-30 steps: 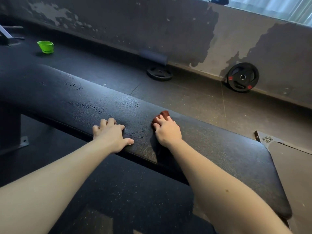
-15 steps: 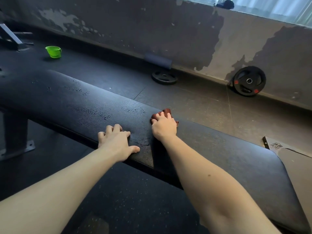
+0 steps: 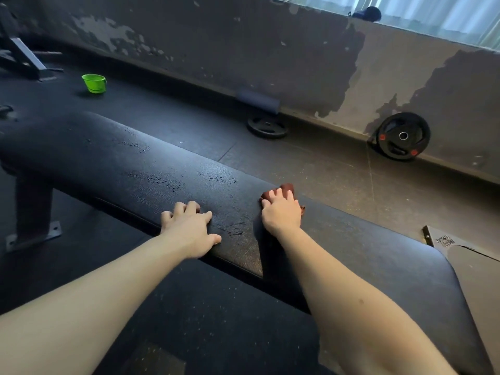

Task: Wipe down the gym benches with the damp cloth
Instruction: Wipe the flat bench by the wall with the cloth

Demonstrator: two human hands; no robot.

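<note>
— Where did the hands lie?
— Both on the bench: left hand at its near edge, right hand to its right, atop the cloth.
— Behind the bench?
— Bucket on the floor, far left. Flat plate near the wall, leaning plate against it, further right.

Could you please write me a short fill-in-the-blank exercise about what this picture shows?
1. The right hand holds a reddish-brown ____ against the top of the bench.
2. The left hand rests on the bench's near edge and holds ____.
3. The small bucket on the floor is ____ in colour.
4. The weight plate with red marks leans against the ____.

Missing words: cloth; nothing; green; wall.
</note>
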